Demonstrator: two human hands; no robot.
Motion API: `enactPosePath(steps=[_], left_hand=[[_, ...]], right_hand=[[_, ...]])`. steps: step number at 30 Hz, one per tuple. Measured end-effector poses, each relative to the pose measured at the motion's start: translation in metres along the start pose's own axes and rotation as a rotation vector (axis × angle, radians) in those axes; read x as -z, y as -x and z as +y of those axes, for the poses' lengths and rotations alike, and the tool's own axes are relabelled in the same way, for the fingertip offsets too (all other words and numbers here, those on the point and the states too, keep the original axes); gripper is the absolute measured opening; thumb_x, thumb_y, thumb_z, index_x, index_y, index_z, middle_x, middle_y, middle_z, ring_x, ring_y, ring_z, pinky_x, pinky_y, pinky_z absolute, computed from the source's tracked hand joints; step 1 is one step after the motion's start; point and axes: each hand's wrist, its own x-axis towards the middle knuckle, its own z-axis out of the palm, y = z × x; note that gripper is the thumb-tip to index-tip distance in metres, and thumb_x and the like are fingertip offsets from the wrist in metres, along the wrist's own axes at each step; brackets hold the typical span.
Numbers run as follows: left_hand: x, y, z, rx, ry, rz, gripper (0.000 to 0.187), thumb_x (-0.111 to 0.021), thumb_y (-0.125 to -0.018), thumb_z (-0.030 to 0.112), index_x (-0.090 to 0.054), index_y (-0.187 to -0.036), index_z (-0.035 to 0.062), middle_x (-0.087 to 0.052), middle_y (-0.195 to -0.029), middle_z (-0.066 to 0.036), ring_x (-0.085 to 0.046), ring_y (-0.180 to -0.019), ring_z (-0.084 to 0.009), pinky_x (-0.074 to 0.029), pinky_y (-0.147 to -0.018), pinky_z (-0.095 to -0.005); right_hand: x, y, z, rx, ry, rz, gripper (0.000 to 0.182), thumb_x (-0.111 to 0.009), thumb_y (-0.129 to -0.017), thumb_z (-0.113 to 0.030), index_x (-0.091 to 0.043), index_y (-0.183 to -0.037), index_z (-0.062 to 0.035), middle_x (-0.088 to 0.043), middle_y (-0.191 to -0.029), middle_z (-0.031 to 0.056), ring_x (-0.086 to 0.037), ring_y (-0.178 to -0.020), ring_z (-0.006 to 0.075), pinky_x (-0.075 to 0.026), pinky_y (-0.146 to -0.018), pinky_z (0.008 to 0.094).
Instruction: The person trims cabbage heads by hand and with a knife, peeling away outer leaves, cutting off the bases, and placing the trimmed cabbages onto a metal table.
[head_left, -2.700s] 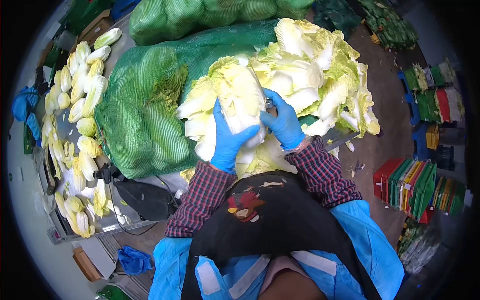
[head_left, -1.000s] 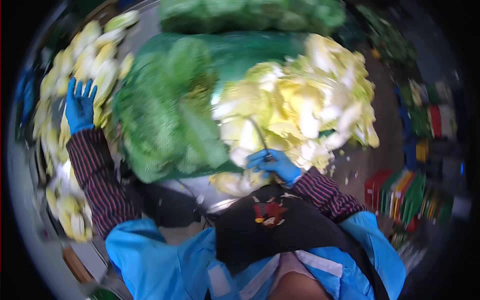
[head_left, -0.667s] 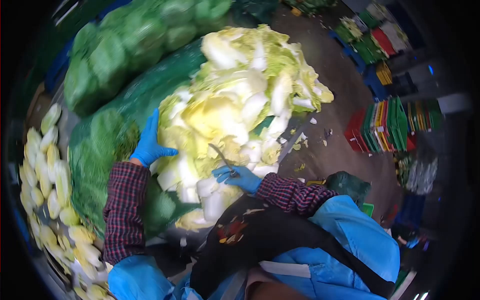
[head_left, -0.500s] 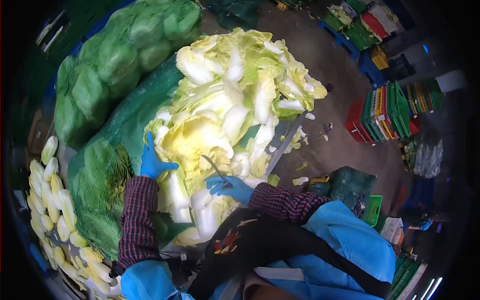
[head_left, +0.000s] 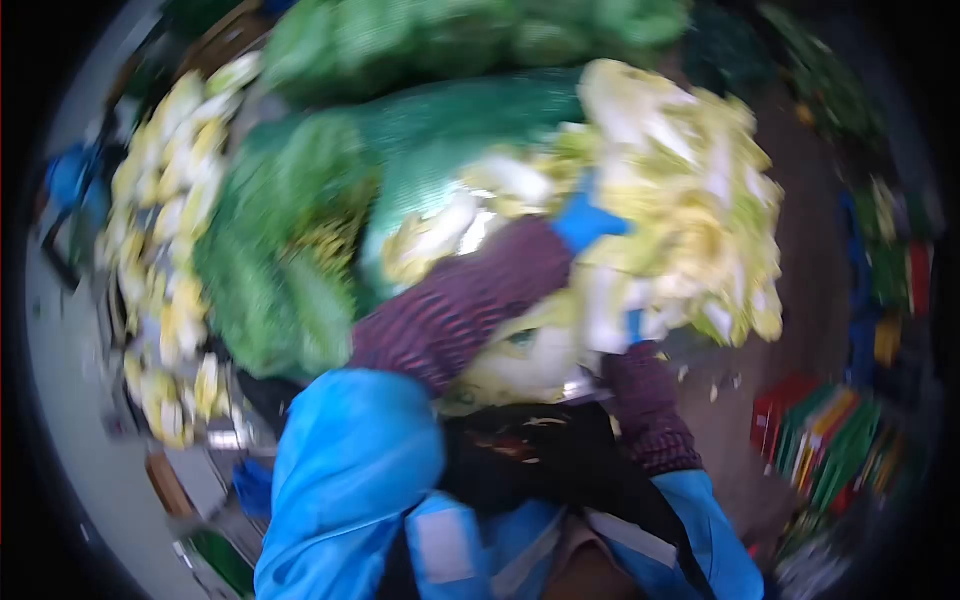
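Note:
My left hand, in a blue glove, lies against the near left side of a heap of loose napa cabbage leaves. Its thumb and fingers are spread apart, though blurred. Only a sliver of blue glove shows of my right hand, low at the front of the heap. White leaf stalks cover most of it, so its fingers and anything in them are hidden. A few more leaves lie left of my left hand, beside a shiny patch of surface.
Green net sacks of cabbage lie left of the heap, with another long sack behind. Trimmed cabbages are piled at far left. Stacked colored crates stand on the floor at right.
The view has swung left and blurred. My left arm now reaches across to the right with the leaf heap. The curved knife in my right hand before is no longer visible; that hand is mostly covered.

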Motion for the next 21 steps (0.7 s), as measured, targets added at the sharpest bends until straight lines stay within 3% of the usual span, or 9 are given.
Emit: enactPosePath(steps=[3,6,10,12,14,15,16,17,21], left_hand=[[-0.041,-0.037,0.015,0.073,-0.104,-0.137,0.131,-0.086,-0.062,0.039,0.004,-0.148,-0.0037,-0.009,-0.154,-0.026,-0.010,-0.144,-0.0313,-0.015,-0.117,-0.0358],[-0.038,-0.040,0.042,-0.114,-0.278,-0.130,0.130,-0.082,-0.065,0.045,0.007,-0.150,0.0022,-0.021,-0.151,-0.029,-0.020,-0.142,-0.0341,-0.019,-0.115,-0.0368],[0.047,0.035,0.114,0.126,-0.415,-0.182,0.091,-0.070,-0.078,0.052,-0.028,-0.149,0.0154,-0.062,-0.120,-0.019,-0.059,-0.112,-0.0312,-0.045,-0.096,-0.0373],[0.130,0.056,0.067,-0.155,-1.042,0.069,0.057,-0.066,-0.082,0.046,-0.059,-0.125,0.0093,-0.066,-0.111,-0.015,-0.063,-0.102,-0.0320,-0.050,-0.086,-0.0400],[0.177,0.127,0.092,0.115,-1.434,0.239,0.039,-0.065,-0.081,0.032,-0.064,-0.109,0.0050,-0.064,-0.108,-0.019,-0.062,-0.098,-0.0373,-0.049,-0.085,-0.0447],[0.191,0.156,0.124,0.413,-1.525,0.199,0.036,-0.067,-0.079,0.028,-0.063,-0.105,0.0038,-0.063,-0.102,-0.019,-0.060,-0.097,-0.0376,-0.047,-0.083,-0.0468],[0.235,0.197,0.103,-0.036,-1.669,0.340,0.036,-0.069,-0.076,0.026,-0.061,-0.103,0.0034,-0.061,-0.098,-0.020,-0.058,-0.098,-0.0380,-0.047,-0.084,-0.0469],[0.217,0.223,0.152,0.378,-1.680,0.296,0.043,-0.073,-0.074,0.023,-0.057,-0.109,0.0030,-0.056,-0.106,-0.022,-0.054,-0.104,-0.0390,-0.047,-0.086,-0.0469],[0.210,0.306,0.157,0.344,-1.736,0.507,0.075,-0.080,-0.067,0.022,-0.041,-0.127,-0.0026,-0.045,-0.125,-0.024,-0.045,-0.115,-0.0411,-0.046,-0.092,-0.0460]], right_hand=[[0.034,-0.065,-0.071,0.075,-0.024,0.010,0.030,-0.054,-0.092,-0.019,-0.056,-0.117,-0.0026,-0.061,-0.106,0.0078,-0.059,-0.089,0.0165,-0.051,-0.072,0.0299],[0.043,-0.131,-0.156,0.205,-0.016,0.050,0.035,-0.057,-0.088,-0.016,-0.056,-0.121,-0.0043,-0.062,-0.107,0.0086,-0.060,-0.088,0.0150,-0.050,-0.070,0.0278],[0.000,-0.131,-0.237,0.384,0.095,0.131,0.041,-0.061,-0.083,-0.013,-0.057,-0.124,-0.0060,-0.062,-0.108,0.0095,-0.060,-0.087,0.0134,-0.050,-0.067,0.0256],[-0.046,-0.090,-0.249,0.611,0.527,0.213,0.047,-0.062,-0.082,-0.011,-0.056,-0.128,-0.0072,-0.063,-0.107,0.0055,-0.059,-0.093,0.0134,-0.046,-0.073,0.0245],[-0.088,-0.063,-0.235,0.571,0.522,0.033,0.050,-0.061,-0.079,-0.013,-0.056,-0.129,-0.0090,-0.064,-0.108,0.0039,-0.059,-0.092,0.0112,-0.045,-0.073,0.0242],[-0.117,-0.042,-0.223,0.496,0.565,-0.078,0.046,-0.059,-0.081,-0.018,-0.058,-0.126,-0.0102,-0.065,-0.105,0.0025,-0.060,-0.085,0.0096,-0.045,-0.069,0.0240],[-0.142,-0.028,-0.207,0.394,0.596,-0.167,0.046,-0.058,-0.082,-0.019,-0.057,-0.127,-0.0098,-0.065,-0.104,0.0013,-0.060,-0.081,0.0078,-0.045,-0.064,0.0226],[-0.160,-0.018,-0.186,0.316,0.591,-0.344,0.043,-0.057,-0.085,-0.017,-0.056,-0.127,-0.0097,-0.065,-0.104,0.0026,-0.061,-0.080,0.0079,-0.045,-0.062,0.0207],[-0.229,0.017,-0.087,0.039,0.502,-0.723,0.039,-0.057,-0.085,-0.016,-0.057,-0.124,-0.0088,-0.066,-0.098,0.0015,-0.060,-0.075,0.0076,-0.044,-0.055,0.0210]])
